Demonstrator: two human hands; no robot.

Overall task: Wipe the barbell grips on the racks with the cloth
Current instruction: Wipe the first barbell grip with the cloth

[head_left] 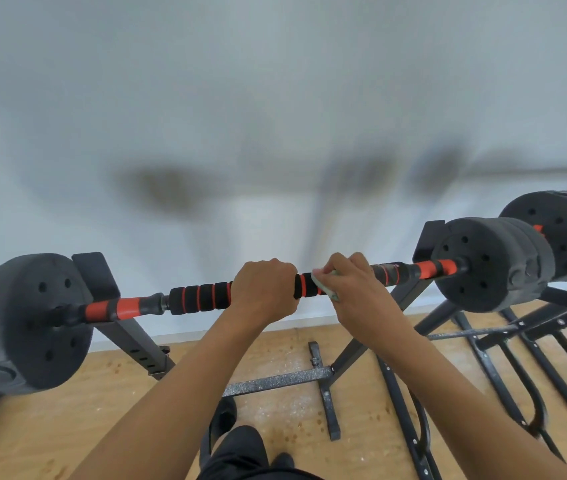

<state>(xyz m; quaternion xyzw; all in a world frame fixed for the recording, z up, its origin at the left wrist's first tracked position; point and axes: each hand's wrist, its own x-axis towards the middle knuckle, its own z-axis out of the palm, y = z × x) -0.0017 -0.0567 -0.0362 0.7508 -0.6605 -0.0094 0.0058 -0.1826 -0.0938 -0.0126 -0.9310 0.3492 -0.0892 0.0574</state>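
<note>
The right grip (354, 292) pinches the limp pale-green cloth (323, 284) onto the soft black-and-orange foam sleeve (202, 296), which the left grip (263, 289) wraps just beside (the bar is probably heavy).

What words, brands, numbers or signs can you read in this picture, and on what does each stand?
None can be read. The barbell, weight plates, cloth and rack carry no visible lettering; the wall behind is blurred.

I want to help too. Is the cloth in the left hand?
No, the right hand holds the cloth; the left hand grips only the barbell.
</note>
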